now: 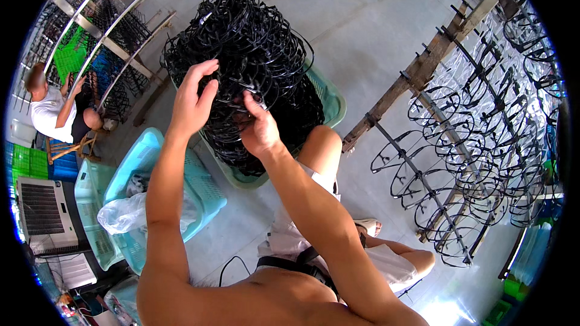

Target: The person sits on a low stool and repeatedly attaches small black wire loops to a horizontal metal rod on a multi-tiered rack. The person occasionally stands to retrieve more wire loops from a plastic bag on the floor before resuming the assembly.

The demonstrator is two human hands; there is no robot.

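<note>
Tangle of black wire frames [254, 54], heaped high in a pale green basket [331, 101] on the concrete floor [374, 12], just ahead of the seated person's knees. Left hand [192, 99] raised against the near side of the heap, fingers [204, 71] spread and loose, resting on the wire rather than gripping. Right hand [258, 130] lower, thumb and fingers pinched shut on a single frame at the front of the pile. Best handled, by the look of it, by steadying the heap with the open hand and easing the pinched frame out along its own curve, slowly, so hooked neighbours slip free instead of dragging out with it. Light blue crates [205, 187] beside the left arm, one holding a crumpled clear plastic bag [124, 214]. Wooden rack [423, 72] to the right, hung with rows of separate black hoops [459, 145]. Second rack [109, 30] at far left, with another person [51, 108] seated before it on a low stool.
</note>
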